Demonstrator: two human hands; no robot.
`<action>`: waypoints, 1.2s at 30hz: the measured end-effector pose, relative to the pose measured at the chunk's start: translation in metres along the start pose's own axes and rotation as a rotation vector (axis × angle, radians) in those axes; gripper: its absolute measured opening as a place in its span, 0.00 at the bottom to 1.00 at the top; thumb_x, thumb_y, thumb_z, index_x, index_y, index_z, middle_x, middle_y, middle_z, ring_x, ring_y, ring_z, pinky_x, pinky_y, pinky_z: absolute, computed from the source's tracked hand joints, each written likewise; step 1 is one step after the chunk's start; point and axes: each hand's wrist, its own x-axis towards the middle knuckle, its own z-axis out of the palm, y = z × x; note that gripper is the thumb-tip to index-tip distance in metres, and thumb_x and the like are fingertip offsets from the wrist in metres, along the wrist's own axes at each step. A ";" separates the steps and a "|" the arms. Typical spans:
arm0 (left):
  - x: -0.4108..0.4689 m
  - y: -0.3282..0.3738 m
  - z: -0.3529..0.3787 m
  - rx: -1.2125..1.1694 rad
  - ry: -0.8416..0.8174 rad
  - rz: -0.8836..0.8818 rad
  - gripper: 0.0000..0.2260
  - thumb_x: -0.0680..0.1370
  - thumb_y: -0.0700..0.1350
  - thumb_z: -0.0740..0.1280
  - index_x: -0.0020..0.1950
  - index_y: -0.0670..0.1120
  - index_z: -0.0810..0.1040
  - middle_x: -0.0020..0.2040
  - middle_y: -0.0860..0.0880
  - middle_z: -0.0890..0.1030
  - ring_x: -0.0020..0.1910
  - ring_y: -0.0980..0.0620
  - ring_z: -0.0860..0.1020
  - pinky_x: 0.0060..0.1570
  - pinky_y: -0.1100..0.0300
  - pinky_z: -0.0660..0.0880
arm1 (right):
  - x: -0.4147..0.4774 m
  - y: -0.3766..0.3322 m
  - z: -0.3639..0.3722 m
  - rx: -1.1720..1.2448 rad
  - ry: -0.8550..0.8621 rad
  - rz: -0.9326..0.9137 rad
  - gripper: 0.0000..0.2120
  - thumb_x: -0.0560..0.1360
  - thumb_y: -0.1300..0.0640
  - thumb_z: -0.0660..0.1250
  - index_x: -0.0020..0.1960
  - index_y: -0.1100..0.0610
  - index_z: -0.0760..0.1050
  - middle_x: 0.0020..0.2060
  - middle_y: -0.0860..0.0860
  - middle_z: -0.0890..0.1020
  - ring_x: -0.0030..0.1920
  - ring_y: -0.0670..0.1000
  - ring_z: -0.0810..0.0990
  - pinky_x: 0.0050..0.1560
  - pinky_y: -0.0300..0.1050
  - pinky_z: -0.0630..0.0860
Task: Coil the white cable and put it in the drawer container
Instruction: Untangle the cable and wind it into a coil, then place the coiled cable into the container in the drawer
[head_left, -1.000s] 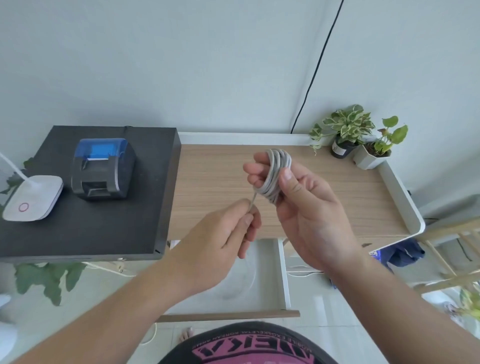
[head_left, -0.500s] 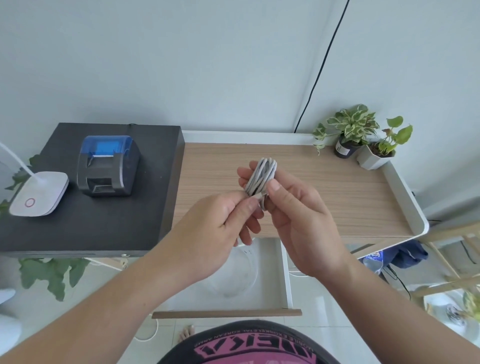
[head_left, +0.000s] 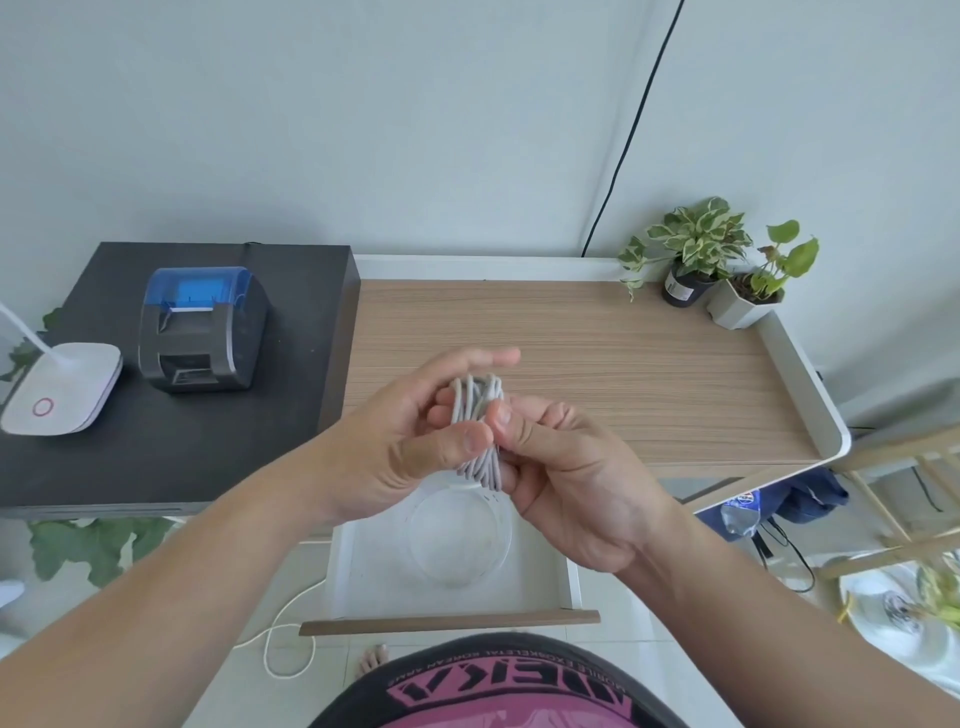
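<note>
Both thumbs cover the middle of the coiled white cable (head_left: 477, 426); its ends are hidden.

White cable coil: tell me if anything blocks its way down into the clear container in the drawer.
Nothing visible does. The white cable coil is held by both hands directly above the open-topped clear container in the pulled-out drawer.

Pale wall (head_left: 363, 130) fills twelve o'clock — a black cord (head_left: 631, 130) runs down it at one. Wooden desk (head_left: 649, 374) at centre, black cabinet (head_left: 171, 447) at nine, tiled floor (head_left: 249, 680) at six.
</note>
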 end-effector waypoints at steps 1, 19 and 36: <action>0.002 -0.004 -0.001 -0.002 -0.013 -0.009 0.39 0.66 0.65 0.76 0.72 0.49 0.74 0.64 0.37 0.79 0.62 0.41 0.80 0.61 0.57 0.78 | 0.001 0.001 -0.002 -0.017 0.033 0.018 0.14 0.76 0.61 0.66 0.55 0.70 0.81 0.48 0.58 0.87 0.48 0.50 0.87 0.52 0.38 0.82; 0.005 -0.037 0.017 0.797 0.309 -0.091 0.21 0.74 0.66 0.65 0.42 0.54 0.58 0.35 0.51 0.68 0.29 0.55 0.64 0.30 0.61 0.64 | 0.013 0.014 -0.035 -0.641 0.456 0.097 0.04 0.76 0.59 0.74 0.45 0.58 0.87 0.37 0.54 0.88 0.39 0.51 0.85 0.55 0.48 0.81; 0.030 -0.236 -0.002 0.308 0.536 -0.584 0.07 0.77 0.51 0.71 0.47 0.50 0.77 0.39 0.48 0.87 0.36 0.51 0.83 0.44 0.50 0.80 | 0.062 0.160 -0.153 -1.119 0.679 0.542 0.10 0.76 0.57 0.67 0.45 0.60 0.85 0.38 0.57 0.88 0.40 0.57 0.87 0.27 0.38 0.74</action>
